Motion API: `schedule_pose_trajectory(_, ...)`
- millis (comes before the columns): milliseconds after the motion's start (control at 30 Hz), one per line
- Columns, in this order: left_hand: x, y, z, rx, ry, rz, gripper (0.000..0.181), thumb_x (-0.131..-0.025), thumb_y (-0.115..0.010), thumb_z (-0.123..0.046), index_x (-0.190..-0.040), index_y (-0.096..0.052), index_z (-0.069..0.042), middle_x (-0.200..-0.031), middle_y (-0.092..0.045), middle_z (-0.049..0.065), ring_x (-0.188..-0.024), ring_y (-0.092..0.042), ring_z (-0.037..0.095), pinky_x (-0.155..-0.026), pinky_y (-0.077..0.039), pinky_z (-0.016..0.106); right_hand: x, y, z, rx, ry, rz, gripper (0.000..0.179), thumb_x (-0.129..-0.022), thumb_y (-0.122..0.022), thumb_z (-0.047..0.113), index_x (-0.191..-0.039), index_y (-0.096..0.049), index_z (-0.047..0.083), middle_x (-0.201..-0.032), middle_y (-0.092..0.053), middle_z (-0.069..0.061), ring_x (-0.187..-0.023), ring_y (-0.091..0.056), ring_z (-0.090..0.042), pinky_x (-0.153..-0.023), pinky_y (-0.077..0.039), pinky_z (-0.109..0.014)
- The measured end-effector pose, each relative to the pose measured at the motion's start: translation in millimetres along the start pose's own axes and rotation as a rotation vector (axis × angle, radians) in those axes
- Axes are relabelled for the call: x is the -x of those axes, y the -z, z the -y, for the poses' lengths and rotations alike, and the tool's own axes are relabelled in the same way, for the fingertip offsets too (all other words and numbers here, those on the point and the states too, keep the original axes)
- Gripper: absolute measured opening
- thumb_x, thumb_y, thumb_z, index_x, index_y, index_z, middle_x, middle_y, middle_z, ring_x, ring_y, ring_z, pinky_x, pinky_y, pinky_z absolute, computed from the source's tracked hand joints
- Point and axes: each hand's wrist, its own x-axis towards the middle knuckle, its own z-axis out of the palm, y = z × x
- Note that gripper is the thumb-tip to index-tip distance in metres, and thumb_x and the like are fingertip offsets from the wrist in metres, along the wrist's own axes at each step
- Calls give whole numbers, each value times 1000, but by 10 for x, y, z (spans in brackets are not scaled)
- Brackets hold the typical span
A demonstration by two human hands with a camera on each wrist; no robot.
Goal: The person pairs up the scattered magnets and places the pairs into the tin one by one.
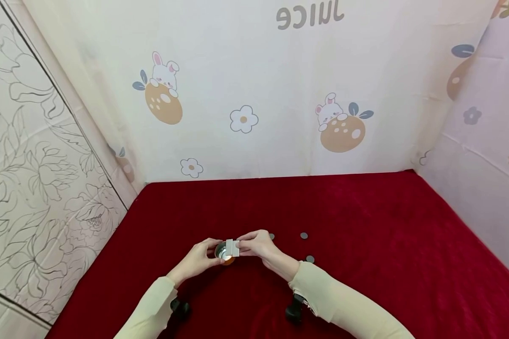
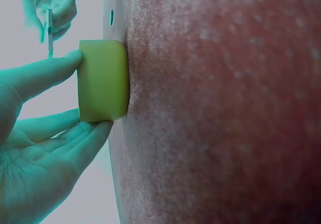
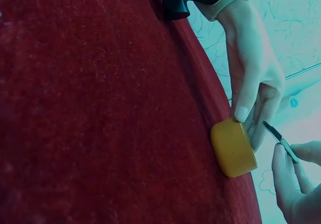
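In the head view my left hand (image 1: pixel 197 258) holds a small round cup (image 1: pixel 228 262), orange outside and shiny silver inside, between thumb and fingers. The cup stands on the red cloth, its yellowish wall (image 3: pixel 232 148) plain in the right wrist view. My right hand (image 1: pixel 259 245) pinches a small flat grey rectangular piece (image 1: pixel 229 248) above the cup's right side. Seen edge-on in the right wrist view, this thin piece (image 3: pixel 287 147) has a dark end reaching over the cup's opening. Its exact kind is unclear.
Three grey discs lie on the red cloth (image 1: pixel 365 226) right of the hands: one (image 1: pixel 304 236) farther back, one (image 1: pixel 310 259) nearer, one (image 1: pixel 272 236) partly behind the right hand. Patterned curtains (image 1: pixel 280 70) enclose the back and sides. Black devices (image 1: pixel 294 308) sit at both wrists.
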Motion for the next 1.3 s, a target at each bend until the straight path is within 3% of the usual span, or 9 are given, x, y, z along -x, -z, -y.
schedule_pose_trajectory(433, -11, 6, 1, -6, 14, 6, 47, -77, -68, -13, -118, -51, 3, -112, -52, 14, -102, -55, 29, -81, -47, 34, -124, -144, -56, 7, -10, -46, 20, -78, -60, -4, -95, -62, -14, -85, -64, -24, -69, -65, -23, -66, -52, -33)
schedule_pose_trajectory(933, 2, 19, 7, 35, 29, 2, 48, -76, -70, -15, -116, -52, 4, -112, -52, 16, -101, -55, 31, -82, -46, 37, -157, -218, -76, 109, 46, -67, 14, -76, -63, -5, -88, -65, -12, -77, -65, -20, -64, -65, -24, -62, -52, -33)
schedule_pose_trajectory(1300, 0, 30, 5, 28, 6, 19, 47, -77, -69, -15, -116, -52, 4, -111, -53, 17, -100, -56, 30, -80, -47, 36, -134, -125, -73, 153, 122, 17, 17, -76, -61, -7, -91, -63, -13, -84, -63, -18, -71, -64, -28, -64, -52, -34)
